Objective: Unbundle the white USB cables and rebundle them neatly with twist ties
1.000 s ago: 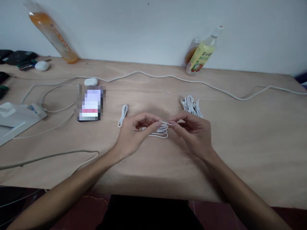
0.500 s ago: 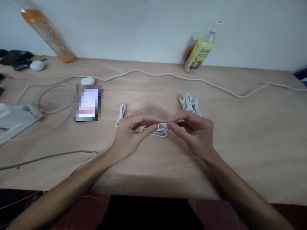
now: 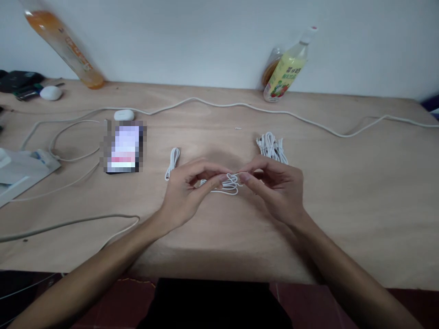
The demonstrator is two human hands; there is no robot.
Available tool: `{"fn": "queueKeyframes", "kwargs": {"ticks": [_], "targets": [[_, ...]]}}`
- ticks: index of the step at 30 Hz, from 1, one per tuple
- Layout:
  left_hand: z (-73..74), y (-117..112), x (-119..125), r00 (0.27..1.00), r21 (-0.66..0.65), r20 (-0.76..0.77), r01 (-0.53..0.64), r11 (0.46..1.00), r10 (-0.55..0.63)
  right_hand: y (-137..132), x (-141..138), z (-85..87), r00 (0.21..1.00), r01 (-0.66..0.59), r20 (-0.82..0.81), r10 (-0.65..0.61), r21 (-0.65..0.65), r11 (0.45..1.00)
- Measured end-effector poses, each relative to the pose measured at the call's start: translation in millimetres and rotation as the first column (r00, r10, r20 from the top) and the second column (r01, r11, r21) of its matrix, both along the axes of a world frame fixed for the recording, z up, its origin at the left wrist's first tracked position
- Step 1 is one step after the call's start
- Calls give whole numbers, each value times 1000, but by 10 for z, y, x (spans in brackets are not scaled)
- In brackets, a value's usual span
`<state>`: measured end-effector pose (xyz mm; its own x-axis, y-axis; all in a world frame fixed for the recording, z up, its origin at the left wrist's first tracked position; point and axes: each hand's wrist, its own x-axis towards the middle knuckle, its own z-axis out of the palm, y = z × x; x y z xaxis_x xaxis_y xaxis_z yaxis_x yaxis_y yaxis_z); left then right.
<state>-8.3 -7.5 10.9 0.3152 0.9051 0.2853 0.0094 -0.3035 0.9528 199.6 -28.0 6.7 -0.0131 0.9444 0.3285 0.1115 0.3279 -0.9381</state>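
Note:
My left hand and my right hand meet fingertip to fingertip above the wooden table. Both are closed in a pinch, thumb against forefinger, on a thin white strand that spans the small gap between them. It looks like a wire tie, but its ends are hidden in my fingers. Just below lies a loosely coiled white cable, partly covered by my left thumb. Left of my left hand rests a folded white cable. Beyond my right hand sits a bundle of several white cables.
A phone with a blurred screen and a white earbud case lie on the left. A long white cord crosses the back. An orange drink bottle and a yellow-labelled bottle stand by the wall. A tiny white strip lies mid-table.
Between my fingertips the small white loop seen earlier now shows as a straighter strand. Both hands have stayed nearly in place, and the view has shifted slightly.

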Motion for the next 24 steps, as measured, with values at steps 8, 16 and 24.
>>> {"fn": "queueKeyframes", "kwargs": {"ticks": [8,16,24], "targets": [[-2,-12,5,1000,-79,13,-3,997,4,-2,-2,-3,1000,-12,-12,12,-15,1000],[-5,-3,27,999,-75,10,-34,997,35,-14,18,-40,999,16,49,-19,58,998],[-19,-4,37,999,-109,-36,-41,993,37,-22,21,-75,953,44,276,-121,270,962]]}}
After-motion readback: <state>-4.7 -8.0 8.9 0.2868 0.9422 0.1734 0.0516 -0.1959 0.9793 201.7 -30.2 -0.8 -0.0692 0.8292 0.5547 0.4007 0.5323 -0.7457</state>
